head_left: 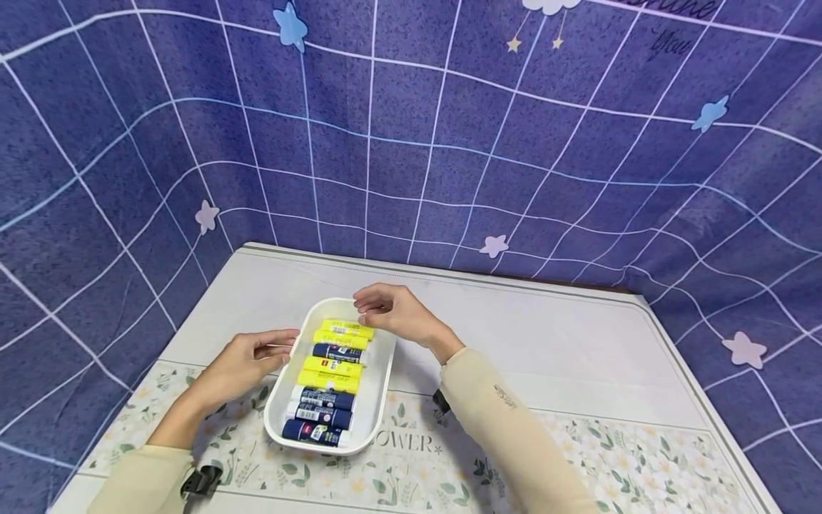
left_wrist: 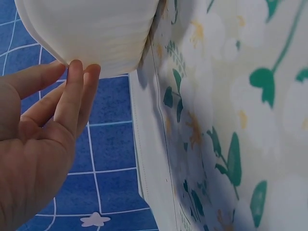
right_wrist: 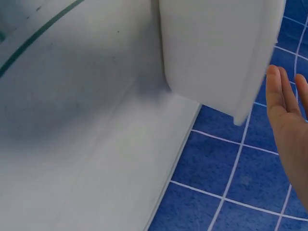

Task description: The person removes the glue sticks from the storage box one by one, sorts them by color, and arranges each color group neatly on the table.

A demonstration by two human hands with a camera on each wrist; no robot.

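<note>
A white oval tray [head_left: 370,421] stands on the table and holds a column of glue sticks. Some are yellow [head_left: 332,366], others navy blue with white ends [head_left: 316,432]. My left hand [head_left: 240,364] is at the tray's left side, its loosely bent fingertips against the outer rim in the left wrist view. Above the far right end of the tray is my right hand [head_left: 399,312], beside the farthest yellow glue stick [head_left: 347,328]. Its fingers [right_wrist: 275,91] are extended and apart from the tray wall [right_wrist: 216,53] in the right wrist view, holding nothing.
A white tabletop [head_left: 546,328] with a floral printed band [head_left: 636,446] lies under the tray. Behind and beside it hangs a blue curtain [head_left: 411,150] with white grid lines and stars. Dark wrist straps [head_left: 202,480] show at the sleeves.
</note>
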